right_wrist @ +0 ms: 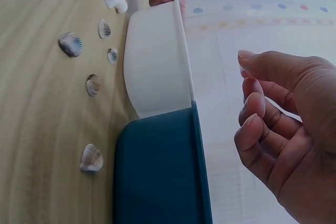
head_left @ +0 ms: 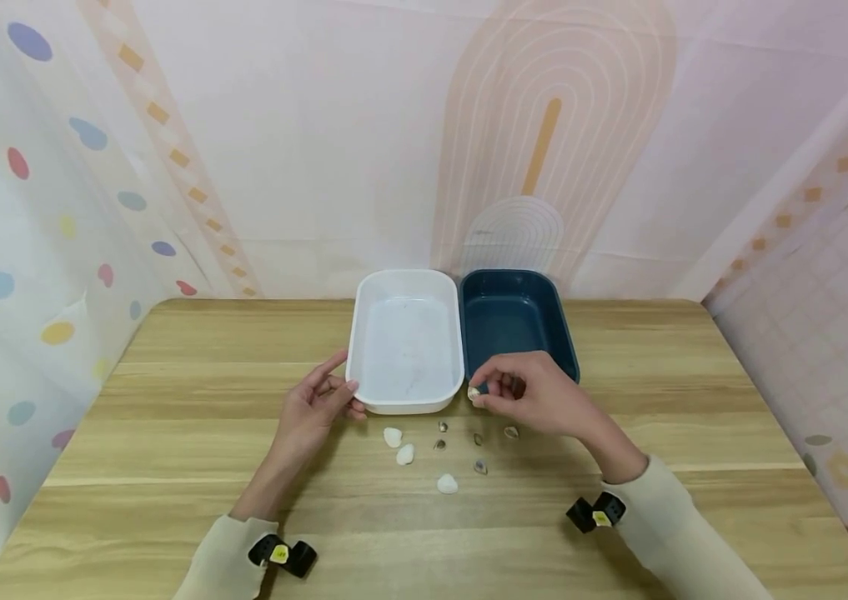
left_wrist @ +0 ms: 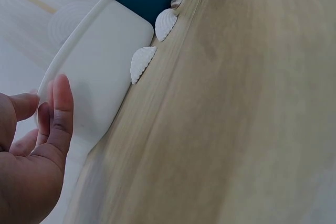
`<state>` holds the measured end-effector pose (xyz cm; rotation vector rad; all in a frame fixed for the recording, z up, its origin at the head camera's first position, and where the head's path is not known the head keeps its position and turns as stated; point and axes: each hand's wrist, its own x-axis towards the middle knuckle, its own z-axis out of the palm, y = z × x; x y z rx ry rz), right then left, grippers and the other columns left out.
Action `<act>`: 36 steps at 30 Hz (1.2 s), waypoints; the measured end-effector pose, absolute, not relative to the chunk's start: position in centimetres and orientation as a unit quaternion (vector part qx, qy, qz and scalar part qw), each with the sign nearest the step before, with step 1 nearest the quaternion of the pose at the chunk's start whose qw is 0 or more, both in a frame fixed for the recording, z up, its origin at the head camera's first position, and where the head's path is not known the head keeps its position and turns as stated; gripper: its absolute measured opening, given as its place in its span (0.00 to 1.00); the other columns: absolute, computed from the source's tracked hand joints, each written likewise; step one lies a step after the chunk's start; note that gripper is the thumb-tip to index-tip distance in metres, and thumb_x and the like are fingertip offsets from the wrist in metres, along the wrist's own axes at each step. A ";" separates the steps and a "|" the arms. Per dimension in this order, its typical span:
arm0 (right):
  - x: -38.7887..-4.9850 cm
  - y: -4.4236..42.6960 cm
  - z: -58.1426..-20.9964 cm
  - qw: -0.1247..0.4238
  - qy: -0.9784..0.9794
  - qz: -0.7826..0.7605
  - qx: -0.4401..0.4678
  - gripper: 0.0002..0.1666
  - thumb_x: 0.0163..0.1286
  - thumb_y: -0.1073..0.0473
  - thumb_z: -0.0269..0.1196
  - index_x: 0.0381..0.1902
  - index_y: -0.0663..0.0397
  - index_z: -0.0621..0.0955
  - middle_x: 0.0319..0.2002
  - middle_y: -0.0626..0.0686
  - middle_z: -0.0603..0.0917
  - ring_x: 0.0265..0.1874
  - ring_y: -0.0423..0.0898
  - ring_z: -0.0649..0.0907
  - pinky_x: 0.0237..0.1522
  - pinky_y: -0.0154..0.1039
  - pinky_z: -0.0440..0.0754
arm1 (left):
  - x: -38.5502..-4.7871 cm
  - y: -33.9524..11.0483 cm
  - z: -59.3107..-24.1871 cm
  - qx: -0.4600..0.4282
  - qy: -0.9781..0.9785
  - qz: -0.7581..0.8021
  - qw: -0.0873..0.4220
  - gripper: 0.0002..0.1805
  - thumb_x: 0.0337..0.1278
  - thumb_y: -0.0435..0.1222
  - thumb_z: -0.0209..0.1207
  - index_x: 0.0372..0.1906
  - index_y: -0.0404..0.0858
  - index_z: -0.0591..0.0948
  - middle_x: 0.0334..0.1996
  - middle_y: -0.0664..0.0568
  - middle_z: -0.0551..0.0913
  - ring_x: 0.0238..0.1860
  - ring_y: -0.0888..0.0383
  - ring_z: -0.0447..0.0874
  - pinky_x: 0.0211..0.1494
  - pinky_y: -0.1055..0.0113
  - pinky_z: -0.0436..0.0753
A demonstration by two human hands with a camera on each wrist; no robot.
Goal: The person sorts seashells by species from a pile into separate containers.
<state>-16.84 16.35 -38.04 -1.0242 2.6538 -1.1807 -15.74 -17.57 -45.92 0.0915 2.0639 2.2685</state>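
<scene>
My left hand (head_left: 311, 408) pinches the near left corner of a white tray (head_left: 404, 407), thumb at the rim and fingers against its side. My right hand (head_left: 536, 390) holds a small pale seashell (head_left: 474, 392) between thumb and fingertips, over the near left corner of a dark blue tray (head_left: 569, 350). In the right wrist view the fingers hide most of that shell. On the table in front of the trays lie white shells, among them one ridged shell (head_left: 447, 483), and several small brownish shells, one of them a striped shell (right_wrist: 70, 44).
The two trays stand side by side at the back of the wooden table (head_left: 243, 450), touching along their long sides. A patterned cloth (head_left: 318, 150) hangs right behind them. Several shells lie scattered between the forearms.
</scene>
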 end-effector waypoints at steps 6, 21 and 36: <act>-17.8 15.7 -37.7 0.025 0.861 -0.388 -0.327 0.06 0.68 0.58 0.72 0.42 0.46 0.88 0.26 0.41 0.79 0.22 0.37 0.75 0.24 0.29 0.78 | -15.7 -17.7 -46.0 0.035 0.675 0.736 0.035 0.33 0.73 0.30 0.59 0.78 0.37 0.64 0.34 0.54 0.83 0.30 0.61 0.89 0.42 0.67 0.94; -20.5 14.1 -37.6 0.024 0.865 -0.393 -0.311 0.06 0.69 0.56 0.71 0.43 0.46 0.88 0.27 0.43 0.81 0.26 0.41 0.78 0.27 0.30 0.78 | -15.8 -17.6 -45.7 0.037 0.677 0.734 0.038 0.34 0.73 0.31 0.59 0.78 0.37 0.63 0.34 0.55 0.83 0.31 0.60 0.90 0.42 0.67 0.94; -22.7 11.9 -37.2 0.039 0.878 -0.382 -0.286 0.07 0.70 0.55 0.70 0.43 0.48 0.87 0.27 0.46 0.82 0.25 0.42 0.78 0.27 0.32 0.78 | -15.9 -17.7 -45.7 0.042 0.676 0.735 0.039 0.34 0.73 0.31 0.59 0.78 0.37 0.63 0.35 0.54 0.83 0.31 0.60 0.90 0.44 0.66 0.94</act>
